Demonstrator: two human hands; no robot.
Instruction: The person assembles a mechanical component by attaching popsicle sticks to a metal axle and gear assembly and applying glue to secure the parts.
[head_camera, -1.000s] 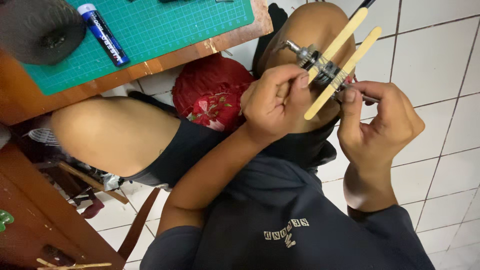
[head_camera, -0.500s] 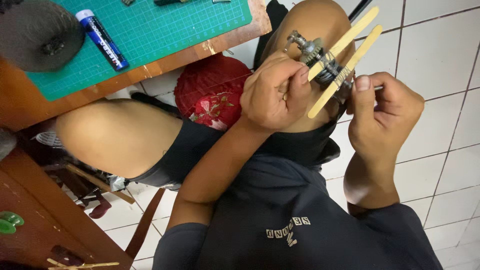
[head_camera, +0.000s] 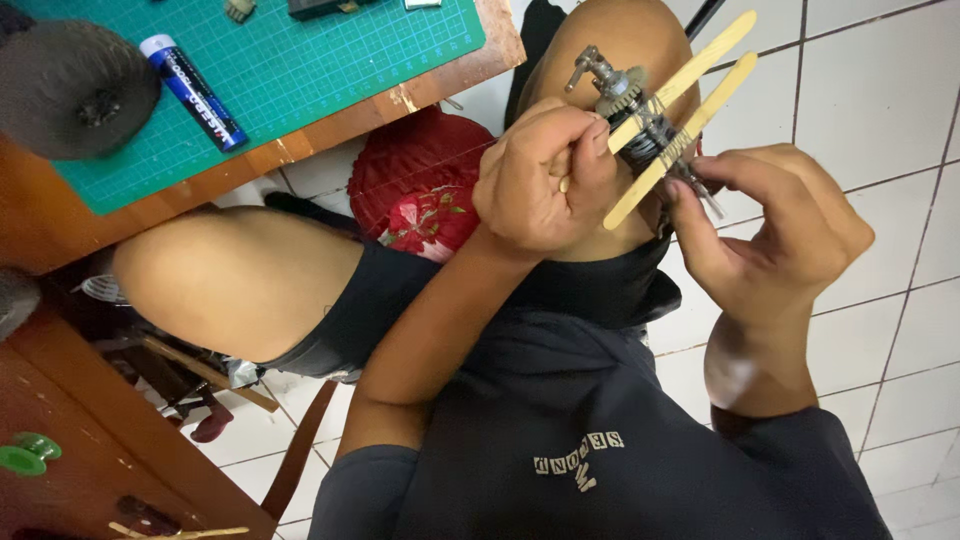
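I hold a small handmade assembly (head_camera: 668, 108) over my lap: two pale wooden sticks set side by side, with a metal shaft and a grey gear running across them. My left hand (head_camera: 540, 180) is closed around the sticks' lower ends, fingers curled over them. My right hand (head_camera: 775, 225) pinches the shaft's right end between thumb and fingertips. The gear end of the shaft sticks out to the upper left, above my knee.
A green cutting mat (head_camera: 290, 70) lies on a wooden table (head_camera: 60, 225) at upper left, with a blue marker (head_camera: 192, 92) and a dark round disc (head_camera: 75, 90) on it. A red cloth bag (head_camera: 425, 190) sits between my legs. White tiled floor (head_camera: 880, 90) spreads right.
The view has shifted slightly and the assembly now sits a little lower in it. My right hand's fingers have opened out from a tighter curl to a pinch on the shaft end.
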